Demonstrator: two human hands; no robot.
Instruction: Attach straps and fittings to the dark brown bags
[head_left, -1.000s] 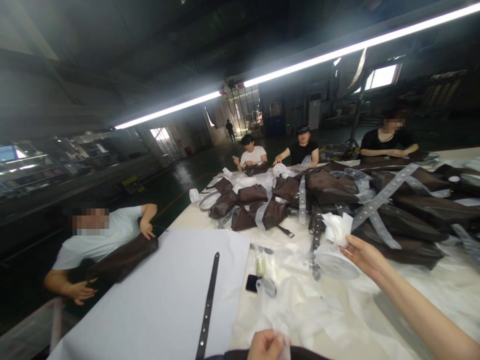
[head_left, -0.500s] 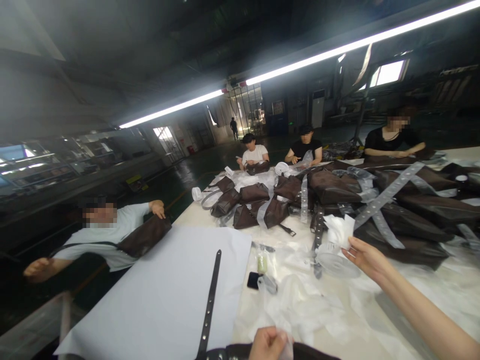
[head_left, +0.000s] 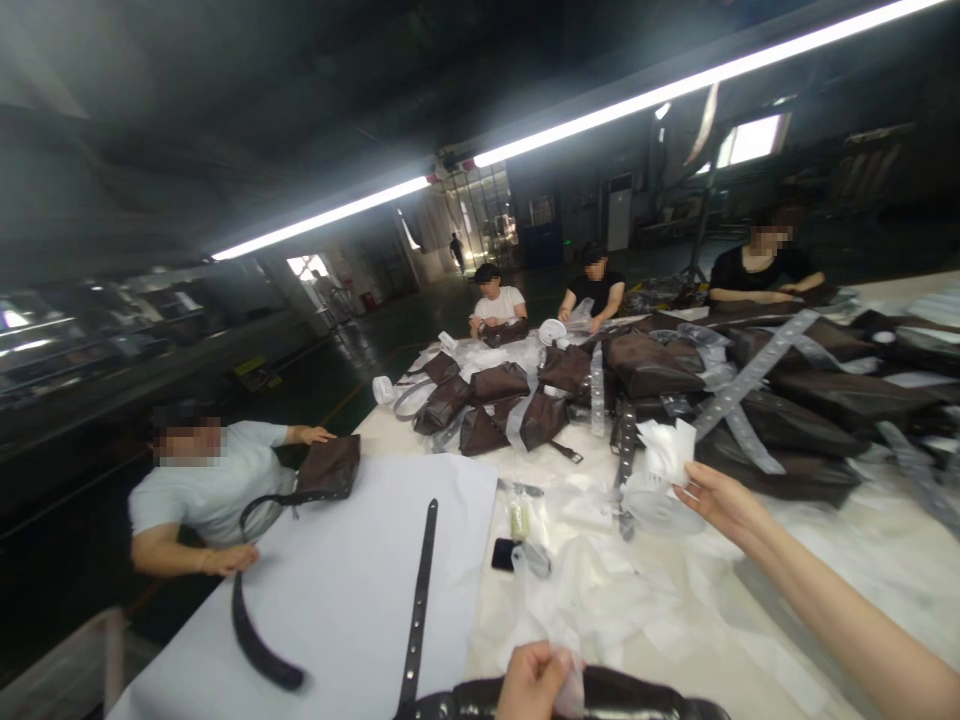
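Note:
My left hand [head_left: 531,682] is closed at the bottom centre, pinching a translucent white wrapping strip [head_left: 571,690]. Just beneath it lies a dark brown bag [head_left: 634,690], partly cut off by the frame's lower edge. A studded dark strap [head_left: 418,610] runs up from the bag across the white sheet. Reaching in from the right, my right hand [head_left: 712,500] has its thumb and fingers closed on the edge of some folded white paper [head_left: 667,450]. Below that paper is a clear round plastic piece [head_left: 667,512], which the hand's fingertips are close to.
Brown bags [head_left: 810,430] wrapped with clear strips are heaped across the table's far side. A black square item [head_left: 505,554] and a small greenish packet [head_left: 519,518] lie mid-table. A co-worker [head_left: 210,500] handles a bag at the left edge; others sit beyond the heap.
The co-worker at left has brought the bag onto the white sheet, its strap now hanging over it. My hands keep their grips; more of the bag below my left hand shows.

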